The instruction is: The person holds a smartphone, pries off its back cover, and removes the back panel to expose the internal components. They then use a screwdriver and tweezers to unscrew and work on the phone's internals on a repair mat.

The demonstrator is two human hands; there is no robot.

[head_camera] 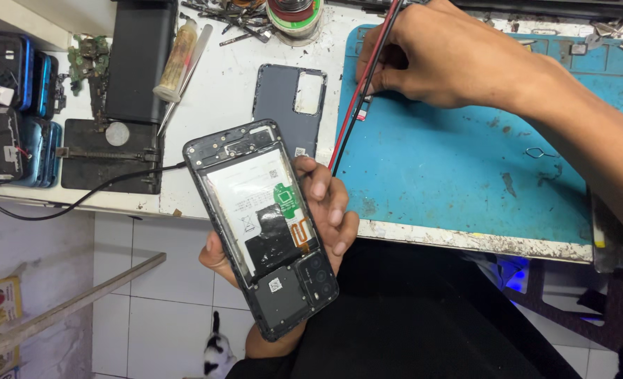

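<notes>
Your left hand (pixel 325 217) grips an opened phone (pixel 262 228), fingers wrapped around its right edge, thumb side hidden beneath. The phone has its back off: white battery, green flex patch, orange ribbon and black camera block all exposed. It tilts, top end toward the bench, camera end toward your lap, held off the front edge of the bench rather than resting on it. A black cable (pixel 80 200) runs from the phone's upper left corner across the white benchtop (pixel 220 105) and droops off the edge.

Your right hand (pixel 438 60) sits curled on the blue work mat (pixel 452 175), fingertips pinched down at a small part (pixel 363 111) near the mat's left border; whether it actually holds the part, you cannot tell. A red and a black lead (pixel 357 105) pass under that hand and run diagonally down to just beside your left fingers.

The grey back cover (pixel 283 105) lies flat on the benchtop, between the phone and the mat, camera cutout uppermost. Farther left: a black block (pixel 139 63), a syringe-like tube (pixel 177 60) leaning on it, a dark holder plate (pixel 108 158) with a coin-like disc. A stack of blue-edged phones (pixel 17 105) sits at the far left. A roll of wire (pixel 294 17) stands at the top. A small wire pin (pixel 539 152) lies on the mat, well apart from both hands.
</notes>
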